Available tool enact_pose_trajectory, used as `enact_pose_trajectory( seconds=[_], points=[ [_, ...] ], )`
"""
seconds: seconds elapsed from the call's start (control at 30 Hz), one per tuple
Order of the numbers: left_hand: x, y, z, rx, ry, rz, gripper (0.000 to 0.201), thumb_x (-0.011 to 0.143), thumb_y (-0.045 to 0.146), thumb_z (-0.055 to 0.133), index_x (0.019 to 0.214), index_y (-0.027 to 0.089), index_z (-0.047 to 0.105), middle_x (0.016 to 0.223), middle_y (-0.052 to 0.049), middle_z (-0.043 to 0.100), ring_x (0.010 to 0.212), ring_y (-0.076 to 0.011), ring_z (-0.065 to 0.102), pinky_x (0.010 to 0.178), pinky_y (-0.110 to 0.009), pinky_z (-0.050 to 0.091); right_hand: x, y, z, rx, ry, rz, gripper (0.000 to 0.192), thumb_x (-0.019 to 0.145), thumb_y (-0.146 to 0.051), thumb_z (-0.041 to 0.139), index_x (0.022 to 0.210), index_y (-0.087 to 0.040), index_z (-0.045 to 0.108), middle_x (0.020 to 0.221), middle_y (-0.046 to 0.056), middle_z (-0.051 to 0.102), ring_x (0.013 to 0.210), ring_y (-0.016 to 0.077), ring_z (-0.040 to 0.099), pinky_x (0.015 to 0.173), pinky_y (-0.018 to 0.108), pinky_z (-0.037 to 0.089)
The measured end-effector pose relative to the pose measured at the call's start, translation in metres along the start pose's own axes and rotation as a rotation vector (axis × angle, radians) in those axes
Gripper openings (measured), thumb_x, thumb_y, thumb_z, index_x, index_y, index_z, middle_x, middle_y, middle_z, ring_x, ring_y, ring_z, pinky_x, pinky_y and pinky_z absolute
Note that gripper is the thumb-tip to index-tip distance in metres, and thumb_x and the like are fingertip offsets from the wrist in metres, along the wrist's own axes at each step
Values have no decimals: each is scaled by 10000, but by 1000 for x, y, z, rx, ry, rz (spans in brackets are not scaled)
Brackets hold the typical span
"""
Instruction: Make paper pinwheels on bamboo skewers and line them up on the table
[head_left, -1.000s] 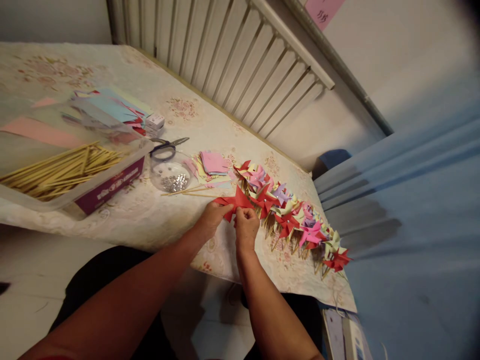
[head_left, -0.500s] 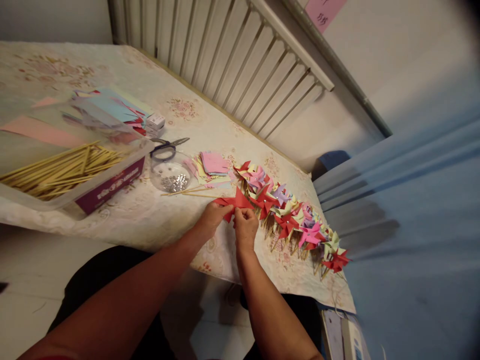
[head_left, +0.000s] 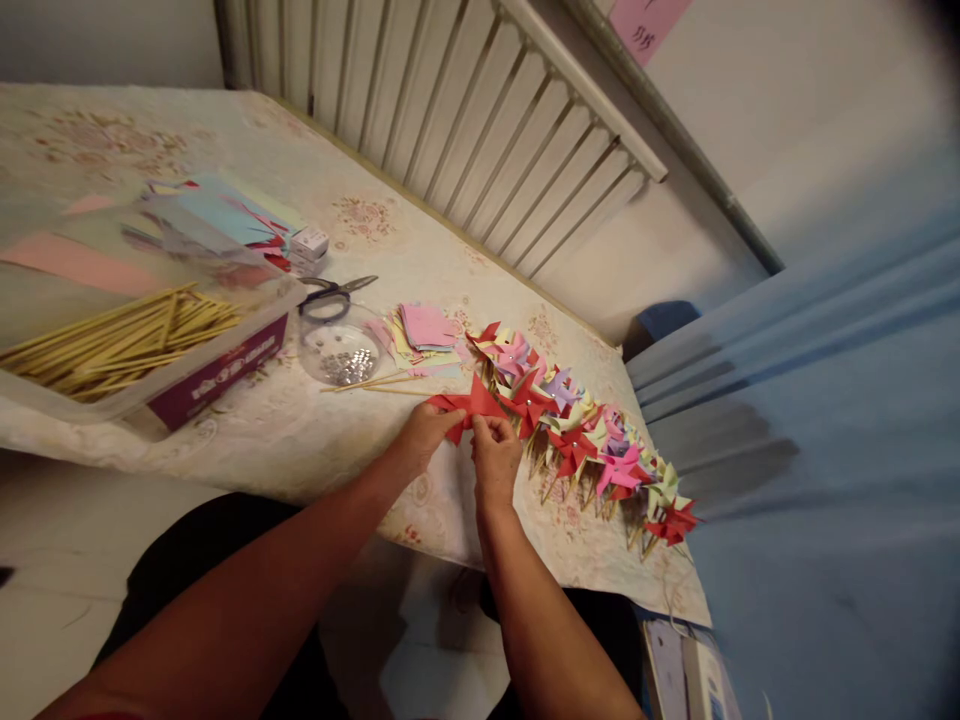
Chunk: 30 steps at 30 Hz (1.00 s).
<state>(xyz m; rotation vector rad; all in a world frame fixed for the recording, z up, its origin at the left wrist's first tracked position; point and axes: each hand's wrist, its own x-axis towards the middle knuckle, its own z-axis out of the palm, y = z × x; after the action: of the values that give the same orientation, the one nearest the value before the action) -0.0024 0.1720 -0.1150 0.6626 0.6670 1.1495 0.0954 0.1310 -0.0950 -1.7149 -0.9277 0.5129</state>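
Left hand (head_left: 424, 435): closed in a pinch, thumb and fingers on the left side of the red paper (head_left: 481, 397).
Right hand (head_left: 496, 460): fingers curled, thumb and fingertip nearly together at the paper's lower edge; whether they grip anything small, I cannot tell.
Red paper: folded into points, between the hands, over the counter (head_left: 262, 430) near its front edge.
Pinwheels (head_left: 529, 402): a crowded row on sticks, just right of the paper; red, pink, purple, pale yellow.
Squares (head_left: 429, 326): a loose pile beyond the hands.
Dish (head_left: 309, 350): clear, round, holding shiny bits (head_left: 354, 366); loose sticks (head_left: 375, 383) lie beside it.
Scissors (head_left: 330, 299): behind the dish, blades pointing right.
Box (head_left: 225, 372): at left, full of yellow sticks (head_left: 112, 345).
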Motion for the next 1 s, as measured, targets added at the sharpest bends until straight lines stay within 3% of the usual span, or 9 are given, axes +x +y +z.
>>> enact_pose_trajectory(
  seconds=[0.1, 0.17, 0.27, 0.37, 0.5, 0.7, 1.0],
  points=[
    [1, 6, -1, -11, -17, 5, 239, 599, 303, 775, 778, 149, 743, 743, -28, 721, 678, -155, 602, 691, -273, 461, 7, -11, -16, -32, 173, -88, 326, 732, -489, 662, 796, -170, 648, 620, -37, 561, 570, 126, 469, 583, 262, 398],
    [2, 9, -3, -7, -57, 15, 233, 605, 295, 780, 793, 160, 753, 760, -29, 732, 694, -161, 610, 690, -270, 457, 17, -21, -29, -41, 148, -119, 359, 750, -506, 658, 851, -162, 664, 676, -18, 598, 610, 134, 492, 609, 267, 405],
    [2, 12, -5, 11, -148, -8, 222, 625, 283, 779, 815, 168, 763, 782, -35, 744, 698, -168, 619, 686, -276, 458, 35, -37, -47, -86, -169, -95, 402, 747, -545, 678, 854, -158, 704, 757, 16, 664, 689, 158, 557, 648, 276, 423],
    [2, 12, -8, 30, -257, -59, 248, 637, 288, 776, 851, 165, 770, 804, -47, 750, 710, -177, 633, 700, -289, 470, 47, -45, -54, -56, -510, -9, 367, 692, -519, 747, 787, -166, 714, 709, 0, 660, 651, 143, 548, 632, 268, 417],
    [1, 11, -11, 121, -342, -94, 206, 633, 264, 750, 802, 146, 758, 757, -51, 727, 680, -170, 619, 661, -278, 459, 49, -45, -48, -48, -736, 120, 324, 620, -467, 792, 664, -173, 665, 579, -29, 593, 532, 109, 468, 540, 250, 360],
    [-3, 19, -10, 307, -402, -133, 124, 623, 246, 696, 686, 139, 704, 614, -10, 637, 544, -115, 491, 520, -240, 339, 45, -38, -44, -170, -775, 122, 242, 619, -373, 719, 564, -189, 573, 496, -63, 497, 454, 76, 374, 474, 235, 281],
    [-6, 27, -11, 458, -456, -183, 74, 605, 225, 648, 617, 157, 621, 509, 33, 519, 486, -95, 401, 490, -242, 260, 45, -34, -46, -288, -834, 69, 116, 632, -293, 664, 644, -190, 613, 562, -52, 547, 509, 91, 433, 488, 224, 305]
  ],
)
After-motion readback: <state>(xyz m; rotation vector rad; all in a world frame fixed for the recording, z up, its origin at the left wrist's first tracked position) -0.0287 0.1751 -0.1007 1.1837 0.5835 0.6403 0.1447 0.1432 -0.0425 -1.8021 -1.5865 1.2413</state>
